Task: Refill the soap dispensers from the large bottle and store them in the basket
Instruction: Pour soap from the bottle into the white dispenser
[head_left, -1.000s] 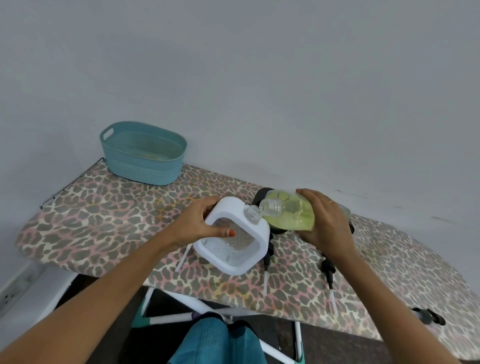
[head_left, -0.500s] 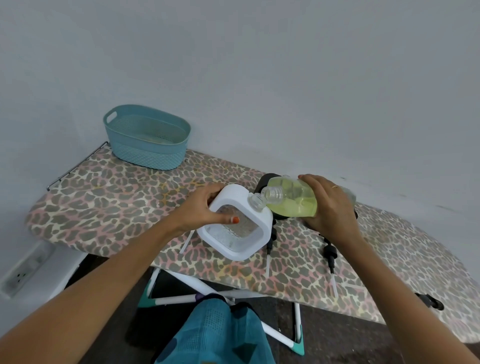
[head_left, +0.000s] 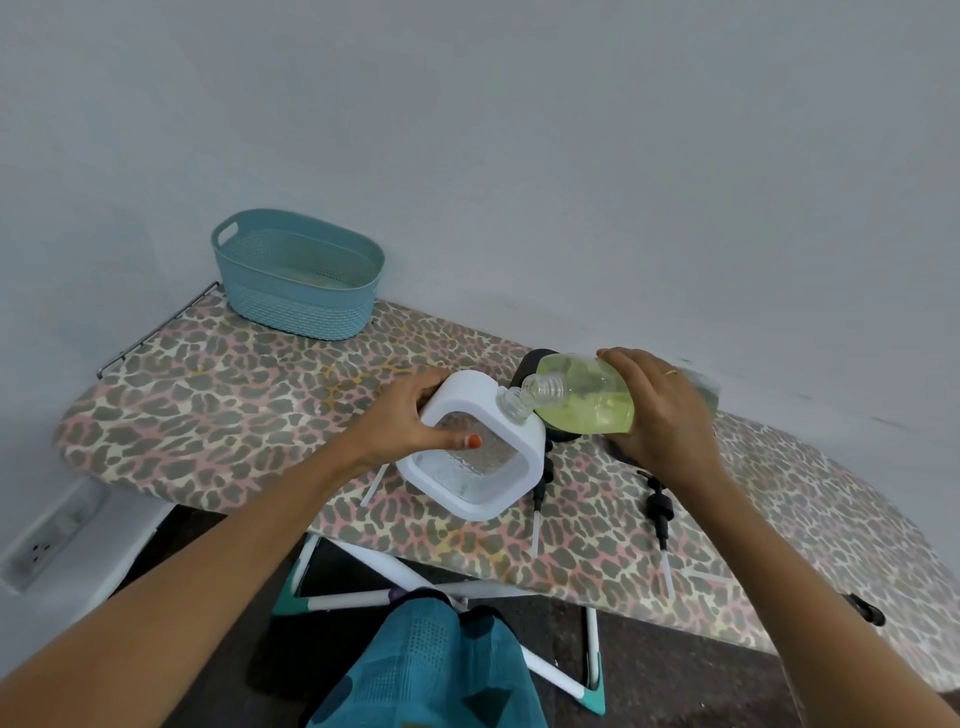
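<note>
My left hand (head_left: 410, 422) grips a white square soap dispenser (head_left: 527, 449) with a clear ribbed window, tilted over the ironing board. Its open clear neck points up to the right. My right hand (head_left: 657, 415) holds the large bottle (head_left: 587, 402) of yellow-green soap on its side, its open mouth right at the dispenser's neck. A black dispenser (head_left: 535, 364) stands mostly hidden behind the bottle. The teal basket (head_left: 298, 301) sits at the board's far left end, apart from both hands.
Black pump heads with white tubes lie on the leopard-print board (head_left: 218, 415): one (head_left: 537, 493) under the white dispenser, one (head_left: 661, 514) below my right wrist. A wall runs behind the board. A wall socket (head_left: 39, 545) sits low left.
The view has shifted slightly; both hands with the dispenser and bottle sit a little higher in frame. Bottle mouth and dispenser neck stay together.
</note>
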